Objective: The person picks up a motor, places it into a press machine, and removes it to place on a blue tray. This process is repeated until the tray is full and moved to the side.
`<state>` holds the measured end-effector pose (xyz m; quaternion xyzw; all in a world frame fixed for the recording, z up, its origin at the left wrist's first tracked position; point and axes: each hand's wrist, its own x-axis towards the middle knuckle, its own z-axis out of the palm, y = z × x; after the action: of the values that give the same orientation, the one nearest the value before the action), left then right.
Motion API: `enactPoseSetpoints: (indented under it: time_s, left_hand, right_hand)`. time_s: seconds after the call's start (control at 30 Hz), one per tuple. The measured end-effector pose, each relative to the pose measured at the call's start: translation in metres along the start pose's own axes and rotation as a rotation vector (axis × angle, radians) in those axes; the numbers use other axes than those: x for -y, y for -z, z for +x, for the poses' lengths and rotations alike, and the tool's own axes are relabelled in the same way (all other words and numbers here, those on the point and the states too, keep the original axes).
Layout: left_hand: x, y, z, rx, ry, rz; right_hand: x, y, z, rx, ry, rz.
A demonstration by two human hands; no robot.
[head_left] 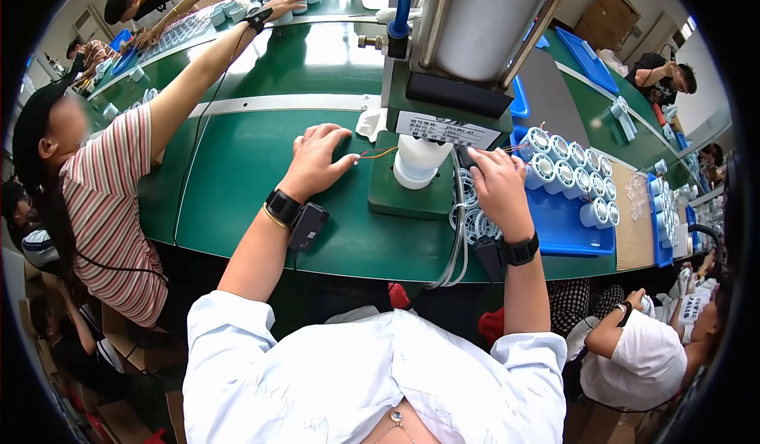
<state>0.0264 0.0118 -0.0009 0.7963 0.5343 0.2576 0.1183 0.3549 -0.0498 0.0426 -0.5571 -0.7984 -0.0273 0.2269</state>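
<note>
A bench press (pixel 455 103) with a green frame stands in front of me. Under its head sits a white cylindrical part (pixel 419 161), upright on the green base. Thin red and yellow wires (pixel 377 153) run out of that part to the left, ending by the thumb of my left hand (pixel 317 163). The left fingers are stretched out beside the press, with nothing seen in them. On the other side, my right hand (pixel 500 186) reaches to the press head's right edge, fingers extended. Its fingertips are partly hidden against the press.
A blue tray (pixel 566 234) of white round parts (pixel 560 176) with wires lies at the right. Pale blue rings (pixel 479 224) and grey cables (pixel 459 246) are near the press base. At the left, a co-worker in a striped shirt (pixel 111 171) stretches an arm across the bench.
</note>
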Motion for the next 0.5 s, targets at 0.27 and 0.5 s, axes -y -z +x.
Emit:
enactPoseSetpoints:
  time_s: [0.27,0.5]
  left_hand:
    - [0.0,0.0,0.001,0.031,-0.055,0.031]
    - [0.006,0.006,-0.001,0.048,-0.072,0.02]
  right_hand:
    - [0.077,0.003,0.041,-0.051,-0.036,0.508]
    - [0.049,0.02,0.034,-0.204,-0.085,0.626]
